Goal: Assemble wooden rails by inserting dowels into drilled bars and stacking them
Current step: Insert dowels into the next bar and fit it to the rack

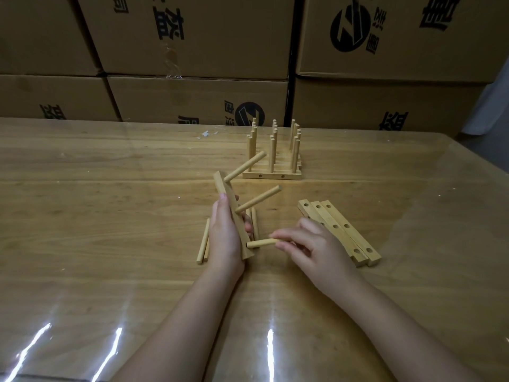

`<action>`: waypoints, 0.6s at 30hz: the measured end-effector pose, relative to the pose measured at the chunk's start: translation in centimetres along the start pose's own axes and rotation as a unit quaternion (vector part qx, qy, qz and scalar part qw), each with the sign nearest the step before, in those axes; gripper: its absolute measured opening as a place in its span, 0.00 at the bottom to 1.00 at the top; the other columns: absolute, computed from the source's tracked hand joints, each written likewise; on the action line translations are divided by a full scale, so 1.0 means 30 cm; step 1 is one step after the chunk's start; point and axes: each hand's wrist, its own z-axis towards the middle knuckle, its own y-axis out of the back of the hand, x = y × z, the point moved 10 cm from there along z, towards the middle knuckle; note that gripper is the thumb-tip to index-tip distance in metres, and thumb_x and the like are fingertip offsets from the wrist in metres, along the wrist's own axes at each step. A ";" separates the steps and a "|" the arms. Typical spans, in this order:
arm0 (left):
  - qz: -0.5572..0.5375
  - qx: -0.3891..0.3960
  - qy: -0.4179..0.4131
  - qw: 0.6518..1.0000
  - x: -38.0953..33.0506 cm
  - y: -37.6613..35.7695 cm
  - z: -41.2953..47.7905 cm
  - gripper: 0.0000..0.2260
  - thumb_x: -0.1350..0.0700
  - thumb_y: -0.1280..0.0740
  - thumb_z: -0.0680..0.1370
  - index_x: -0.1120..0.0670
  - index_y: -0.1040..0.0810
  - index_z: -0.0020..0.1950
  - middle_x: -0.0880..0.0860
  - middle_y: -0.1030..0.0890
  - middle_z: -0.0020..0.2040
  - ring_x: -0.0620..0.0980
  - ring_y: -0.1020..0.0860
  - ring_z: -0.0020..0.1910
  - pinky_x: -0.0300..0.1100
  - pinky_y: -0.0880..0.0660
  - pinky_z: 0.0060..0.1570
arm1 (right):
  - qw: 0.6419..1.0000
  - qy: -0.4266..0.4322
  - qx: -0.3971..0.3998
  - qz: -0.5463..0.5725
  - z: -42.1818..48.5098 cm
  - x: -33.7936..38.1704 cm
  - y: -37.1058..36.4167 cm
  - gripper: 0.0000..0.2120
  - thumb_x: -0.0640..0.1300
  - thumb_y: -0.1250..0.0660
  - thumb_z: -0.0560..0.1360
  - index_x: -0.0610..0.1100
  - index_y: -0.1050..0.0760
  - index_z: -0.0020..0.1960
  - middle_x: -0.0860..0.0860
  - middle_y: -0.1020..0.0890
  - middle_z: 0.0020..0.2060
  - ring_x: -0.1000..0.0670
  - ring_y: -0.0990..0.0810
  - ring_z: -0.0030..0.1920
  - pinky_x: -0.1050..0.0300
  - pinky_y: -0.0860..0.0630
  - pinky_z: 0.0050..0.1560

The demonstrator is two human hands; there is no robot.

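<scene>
Two dowels (257,199) already stand in the bar (231,213) gripped by the left hand (224,238); the right hand (311,244) pinches a third dowel (260,243) at its lowest hole.

I see the held bar (234,216) centre on the table (110,188); loose dowels (203,241) left; drilled bars (341,230) right; finished rails (272,161) behind; boxes (192,51) beyond.

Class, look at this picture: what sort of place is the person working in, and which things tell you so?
Probably a warehouse or small workshop packing area. Stacked printed cardboard cartons fill the background, and a long wooden table holds batches of drilled bars and a finished stack of rails.
</scene>
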 end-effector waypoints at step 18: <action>0.126 0.004 -0.050 0.991 -0.017 -0.010 -0.016 0.17 0.44 0.48 0.83 0.51 0.26 0.45 0.49 0.27 0.27 0.44 0.29 0.26 0.37 0.30 0.28 | 0.988 0.084 -0.054 -0.117 -0.013 0.094 0.038 0.06 0.40 0.26 0.69 0.46 0.17 0.46 0.48 0.28 0.33 0.49 0.29 0.35 0.59 0.33 0.31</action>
